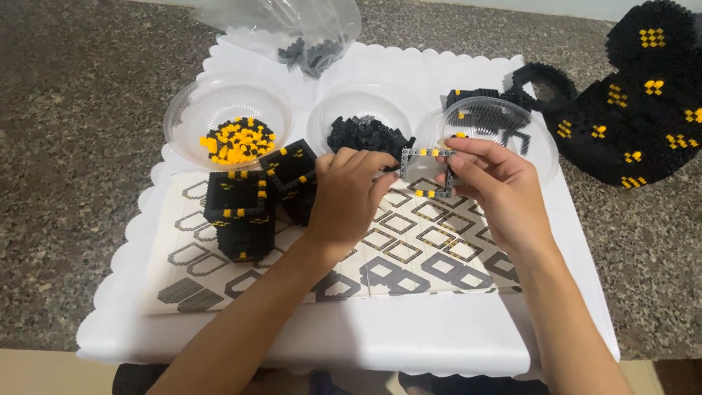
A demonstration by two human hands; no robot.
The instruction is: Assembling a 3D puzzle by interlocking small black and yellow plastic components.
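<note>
We see the square brick frame (428, 172) pinched between both hands: left hand (349, 196) grasps its left edge, right hand (491, 181) its right side, above the instruction sheet (409, 249); black brick block (240, 213) stands left of the hands.

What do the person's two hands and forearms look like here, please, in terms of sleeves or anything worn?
The left hand and right hand are bare, with no gloves, rings, watch or bracelet visible. Both forearms are uncovered up to the picture's edge; no sleeve shows.
</note>
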